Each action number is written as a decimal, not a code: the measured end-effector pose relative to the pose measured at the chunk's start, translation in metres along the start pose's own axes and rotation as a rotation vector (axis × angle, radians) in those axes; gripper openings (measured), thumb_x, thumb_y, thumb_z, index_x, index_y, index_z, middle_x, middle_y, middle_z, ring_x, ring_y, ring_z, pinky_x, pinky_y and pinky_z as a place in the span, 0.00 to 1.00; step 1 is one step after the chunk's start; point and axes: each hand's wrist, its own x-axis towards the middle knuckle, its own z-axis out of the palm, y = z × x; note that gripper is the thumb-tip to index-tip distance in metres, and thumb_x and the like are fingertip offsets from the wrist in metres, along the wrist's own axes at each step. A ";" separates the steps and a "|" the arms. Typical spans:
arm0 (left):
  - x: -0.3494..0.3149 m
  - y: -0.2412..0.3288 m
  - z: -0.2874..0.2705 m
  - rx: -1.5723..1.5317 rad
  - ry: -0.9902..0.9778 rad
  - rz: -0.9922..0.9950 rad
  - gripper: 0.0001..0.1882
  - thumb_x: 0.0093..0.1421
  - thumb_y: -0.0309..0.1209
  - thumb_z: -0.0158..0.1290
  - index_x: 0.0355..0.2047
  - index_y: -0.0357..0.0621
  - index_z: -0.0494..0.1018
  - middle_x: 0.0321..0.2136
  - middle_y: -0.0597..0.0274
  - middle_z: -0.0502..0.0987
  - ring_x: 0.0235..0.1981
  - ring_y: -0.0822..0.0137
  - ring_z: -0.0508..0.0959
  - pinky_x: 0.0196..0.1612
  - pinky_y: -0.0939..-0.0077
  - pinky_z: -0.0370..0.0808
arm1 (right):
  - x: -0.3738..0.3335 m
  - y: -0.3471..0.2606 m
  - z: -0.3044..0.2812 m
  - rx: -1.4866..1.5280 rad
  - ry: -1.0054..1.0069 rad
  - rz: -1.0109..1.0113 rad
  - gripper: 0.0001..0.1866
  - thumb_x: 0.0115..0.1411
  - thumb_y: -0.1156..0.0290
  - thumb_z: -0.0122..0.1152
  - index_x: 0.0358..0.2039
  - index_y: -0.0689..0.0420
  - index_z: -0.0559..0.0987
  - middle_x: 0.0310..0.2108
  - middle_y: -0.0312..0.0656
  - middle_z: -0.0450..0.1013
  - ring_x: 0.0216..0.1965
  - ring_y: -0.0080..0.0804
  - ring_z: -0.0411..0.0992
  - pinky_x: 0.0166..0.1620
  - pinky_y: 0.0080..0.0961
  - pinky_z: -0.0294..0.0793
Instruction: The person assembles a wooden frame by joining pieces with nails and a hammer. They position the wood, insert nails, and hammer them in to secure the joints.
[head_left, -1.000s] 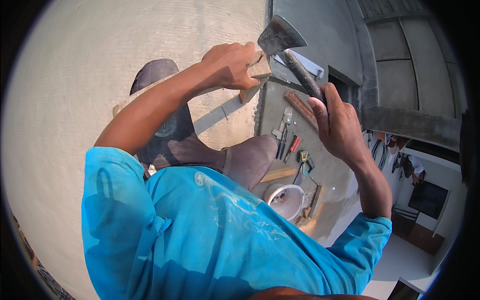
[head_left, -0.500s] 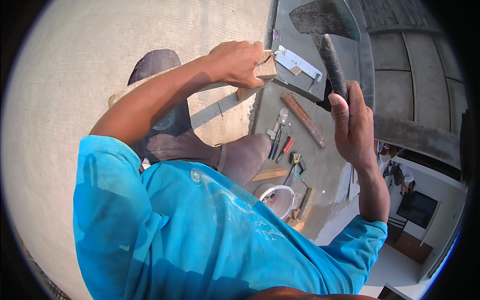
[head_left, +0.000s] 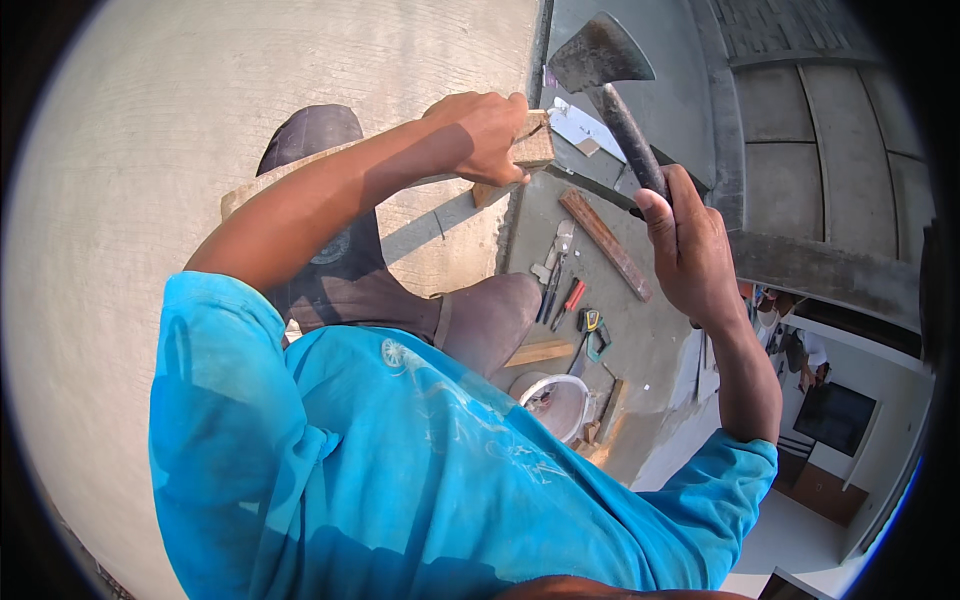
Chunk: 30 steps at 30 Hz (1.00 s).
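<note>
My right hand [head_left: 692, 245] is closed round the dark handle of a hatchet [head_left: 628, 125], raised with its wide, worn metal head up and to the left. My left hand [head_left: 485, 135] grips a length of wooden beam [head_left: 535, 142] near its end, over my bent leg. A dark, thin mark or nail shows at that end; I cannot tell which. Beneath it a smaller wood block [head_left: 488, 194] shows in part. My left forearm covers much of the beam. Between the hatchet head and the beam end there is a gap.
On the grey floor to the right lie a reddish-brown wood strip [head_left: 605, 245], a red-handled tool [head_left: 568, 304], a handsaw [head_left: 590, 335] and a wood offcut [head_left: 540, 352]. A white bucket [head_left: 552, 405] stands near my knee. A white metal piece [head_left: 582, 126] lies beyond the beam.
My right hand and the hatchet have moved left, bringing the hatchet head closer to the beam end. My left hand keeps its grip on the beam and has shifted only slightly.
</note>
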 end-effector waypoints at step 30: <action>0.002 -0.013 -0.005 -0.080 -0.118 -0.027 0.44 0.47 0.53 0.71 0.49 0.28 0.67 0.31 0.42 0.82 0.37 0.45 0.84 0.40 0.60 0.81 | -0.028 0.028 0.034 0.327 -0.003 0.127 0.24 0.75 0.49 0.45 0.45 0.61 0.71 0.19 0.45 0.70 0.22 0.41 0.76 0.28 0.39 0.70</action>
